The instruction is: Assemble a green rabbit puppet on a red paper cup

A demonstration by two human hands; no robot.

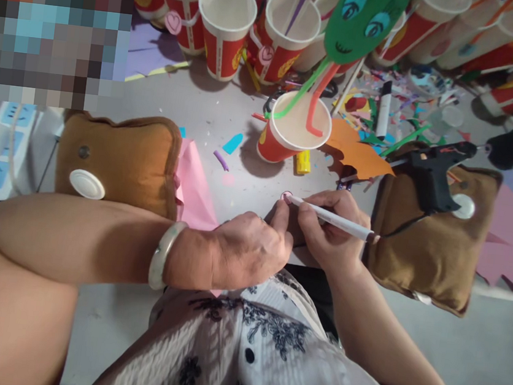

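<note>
My right hand (338, 233) is closed round a white marker pen (341, 221), held like a writing tool. Its tip rests on a small round pink paper piece (286, 196) on the tabletop. My left hand (252, 248) has its fingers curled and the index fingertip pressed at the near edge of that piece, pinning it; its thumb is hidden. Just beyond stands a red and white paper cup (273, 148) holding green and red straws. A green paper face (363, 22) with blue eyes tops these straws.
Brown cushions (121, 161) lie either side of my hands. A black glue gun (438, 176) rests on the right one. Orange paper (358, 148), a yellow glue stick (303, 162) and paper scraps lie beyond. Several more cups (224, 47) line the back. A power strip (5, 145) sits left.
</note>
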